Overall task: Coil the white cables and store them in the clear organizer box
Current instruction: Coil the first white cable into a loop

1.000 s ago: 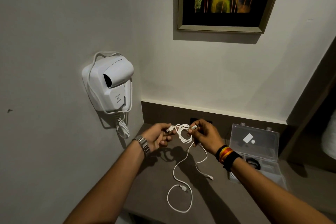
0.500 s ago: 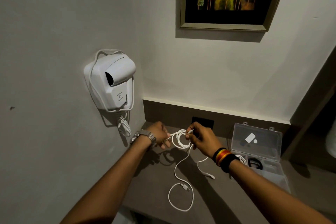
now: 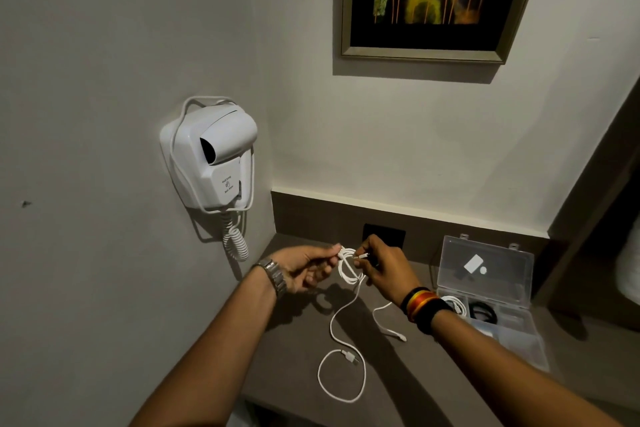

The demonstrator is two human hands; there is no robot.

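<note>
My left hand (image 3: 304, 269) and my right hand (image 3: 384, 267) both pinch a small coil of white cable (image 3: 349, 267) above the dark shelf. My right fingers hold a plug end at the coil's top. Loose cable hangs from the coil down to the shelf, where it ends in a loop (image 3: 341, 378) with a connector (image 3: 349, 356). A second loose end (image 3: 393, 331) lies to the right of it. The clear organizer box (image 3: 512, 333) stands open at the right, lid up, with a coiled white cable (image 3: 455, 305) and a black ring (image 3: 483, 312) inside.
A white wall-mounted hair dryer (image 3: 211, 156) with a spiral cord hangs on the left wall. A framed picture (image 3: 433, 0) hangs above. A dark socket plate (image 3: 384, 236) sits in the back panel behind my hands. The grey shelf (image 3: 294, 371) ends close to me.
My left hand has turned palm-side inward and its fingers now pinch the coil's top. The coil sits slightly higher between both hands. The loose cable on the shelf has barely shifted.
</note>
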